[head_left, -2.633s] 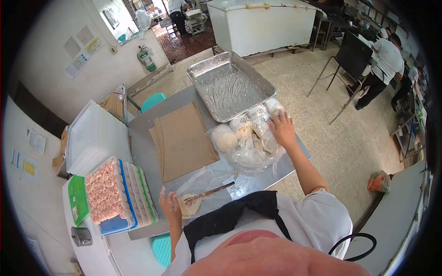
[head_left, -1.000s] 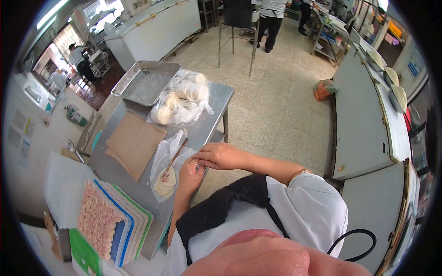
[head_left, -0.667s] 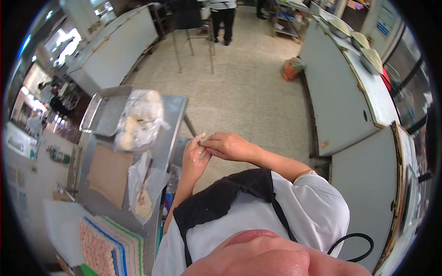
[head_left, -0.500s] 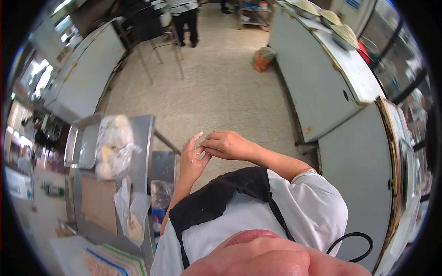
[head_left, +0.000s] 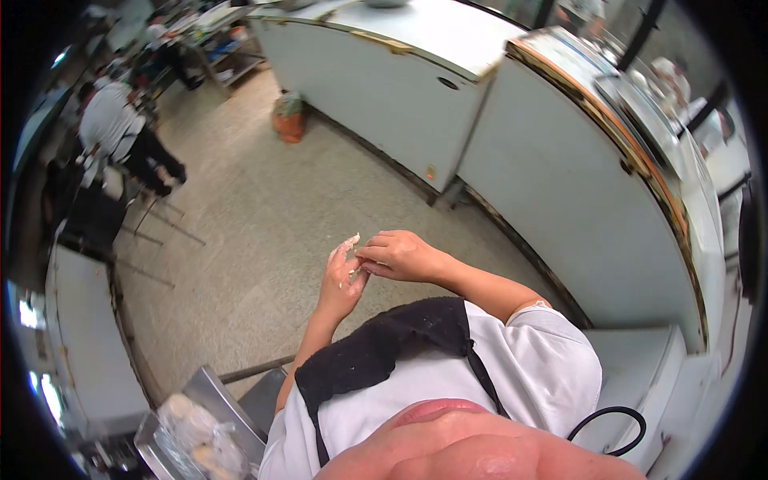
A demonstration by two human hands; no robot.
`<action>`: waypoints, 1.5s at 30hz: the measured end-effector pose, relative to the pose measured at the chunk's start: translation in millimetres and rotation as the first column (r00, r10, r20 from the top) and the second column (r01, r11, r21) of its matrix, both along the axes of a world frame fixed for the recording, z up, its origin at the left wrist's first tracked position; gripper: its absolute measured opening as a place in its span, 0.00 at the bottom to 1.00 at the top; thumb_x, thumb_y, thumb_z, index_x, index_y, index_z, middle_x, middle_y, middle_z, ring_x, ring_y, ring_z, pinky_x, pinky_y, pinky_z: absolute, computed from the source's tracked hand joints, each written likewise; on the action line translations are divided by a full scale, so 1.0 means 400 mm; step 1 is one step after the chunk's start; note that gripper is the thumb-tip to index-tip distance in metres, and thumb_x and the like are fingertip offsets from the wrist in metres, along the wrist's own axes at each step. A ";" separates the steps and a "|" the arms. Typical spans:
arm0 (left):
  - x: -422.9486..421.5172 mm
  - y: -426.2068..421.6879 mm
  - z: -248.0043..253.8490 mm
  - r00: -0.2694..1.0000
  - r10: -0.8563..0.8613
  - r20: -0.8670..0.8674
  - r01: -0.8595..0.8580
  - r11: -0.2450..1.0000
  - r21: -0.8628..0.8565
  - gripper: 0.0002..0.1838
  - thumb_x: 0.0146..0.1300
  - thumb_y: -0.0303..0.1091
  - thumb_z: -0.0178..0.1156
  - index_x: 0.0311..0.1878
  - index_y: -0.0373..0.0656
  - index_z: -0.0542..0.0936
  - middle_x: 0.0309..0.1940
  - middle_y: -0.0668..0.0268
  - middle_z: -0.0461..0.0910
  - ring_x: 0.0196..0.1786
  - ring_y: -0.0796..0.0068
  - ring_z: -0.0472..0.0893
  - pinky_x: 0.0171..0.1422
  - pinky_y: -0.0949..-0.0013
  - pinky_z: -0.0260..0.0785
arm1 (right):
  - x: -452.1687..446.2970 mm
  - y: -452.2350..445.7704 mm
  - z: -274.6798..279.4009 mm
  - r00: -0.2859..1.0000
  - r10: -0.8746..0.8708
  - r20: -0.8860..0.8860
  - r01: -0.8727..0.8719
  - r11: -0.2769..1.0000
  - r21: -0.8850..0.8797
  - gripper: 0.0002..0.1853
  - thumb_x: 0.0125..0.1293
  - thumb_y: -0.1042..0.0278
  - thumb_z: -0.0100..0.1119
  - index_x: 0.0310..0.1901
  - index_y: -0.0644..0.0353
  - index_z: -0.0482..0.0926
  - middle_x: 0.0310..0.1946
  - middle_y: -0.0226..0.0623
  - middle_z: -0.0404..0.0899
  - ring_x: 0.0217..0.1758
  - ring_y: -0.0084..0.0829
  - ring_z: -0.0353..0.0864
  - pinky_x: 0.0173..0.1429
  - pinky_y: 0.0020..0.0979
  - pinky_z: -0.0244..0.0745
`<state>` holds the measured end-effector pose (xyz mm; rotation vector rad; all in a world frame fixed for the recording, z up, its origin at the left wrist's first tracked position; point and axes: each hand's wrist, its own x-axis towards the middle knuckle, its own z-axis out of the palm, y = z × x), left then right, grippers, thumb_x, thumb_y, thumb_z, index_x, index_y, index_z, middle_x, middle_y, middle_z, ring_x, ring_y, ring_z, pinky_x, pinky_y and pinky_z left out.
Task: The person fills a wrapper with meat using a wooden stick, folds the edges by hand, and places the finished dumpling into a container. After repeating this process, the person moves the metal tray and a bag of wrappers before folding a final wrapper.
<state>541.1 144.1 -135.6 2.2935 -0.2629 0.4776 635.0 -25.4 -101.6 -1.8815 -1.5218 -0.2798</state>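
Observation:
My left hand (head_left: 345, 276) is raised in front of the black apron (head_left: 392, 340), with pale dough-like residue on its fingers. My right hand (head_left: 398, 256) touches it, the fingertips meeting the left thumb and fingers. The left fingers are apart, and no object shows in that hand. The right fingers are bent and pressed together; whether something small is between them cannot be made out. At the lower left, a clear plastic bag with pale dough pieces (head_left: 192, 432) lies on the metal table (head_left: 232, 400).
White chest freezers (head_left: 384, 96) (head_left: 576, 176) line the far and right sides. An orange bag (head_left: 289, 120) sits on the floor. At the left, a person in a white shirt (head_left: 112, 120) bends near a black chair (head_left: 94, 212). Another person (head_left: 164, 48) stands farther back.
The view has turned right, away from the table with its cloth, tray and filled boxes. My right hand has left the plastic bag and my left hand the dough; both have come together before my chest.

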 end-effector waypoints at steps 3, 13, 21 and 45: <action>0.015 0.008 0.006 0.991 -0.131 -0.010 0.131 0.991 -0.019 0.14 0.54 0.27 0.65 0.46 0.40 0.82 0.62 0.51 0.72 0.64 0.47 0.70 0.67 0.52 0.63 | -0.047 -0.020 0.019 0.993 -0.117 0.003 0.117 0.993 0.006 0.09 0.59 0.66 0.65 0.39 0.59 0.82 0.31 0.37 0.81 0.33 0.36 0.81 0.38 0.35 0.78; 0.029 0.029 0.051 0.962 -0.274 0.012 0.274 0.962 -0.017 0.14 0.54 0.33 0.68 0.44 0.42 0.82 0.62 0.52 0.72 0.64 0.47 0.70 0.66 0.53 0.63 | -0.088 -0.042 0.123 0.947 -0.264 0.184 0.264 0.964 0.020 0.08 0.59 0.61 0.64 0.32 0.55 0.82 0.26 0.34 0.76 0.33 0.37 0.78 0.37 0.38 0.75; 0.015 0.005 0.121 0.984 -0.170 0.057 0.174 0.982 -0.077 0.10 0.58 0.32 0.65 0.44 0.45 0.83 0.62 0.54 0.72 0.64 0.49 0.70 0.67 0.53 0.63 | -0.082 -0.072 0.175 0.951 -0.274 0.147 0.275 0.961 0.012 0.06 0.57 0.70 0.64 0.35 0.60 0.80 0.28 0.36 0.78 0.36 0.37 0.81 0.38 0.36 0.76; -0.167 -0.157 0.153 0.378 0.917 0.130 -0.925 0.379 0.015 0.07 0.53 0.31 0.68 0.34 0.43 0.82 0.60 0.61 0.74 0.60 0.55 0.74 0.62 0.57 0.67 | 0.109 0.229 0.178 0.486 0.872 0.063 -0.873 0.488 -0.018 0.08 0.55 0.73 0.68 0.36 0.60 0.81 0.35 0.36 0.81 0.38 0.38 0.81 0.41 0.36 0.78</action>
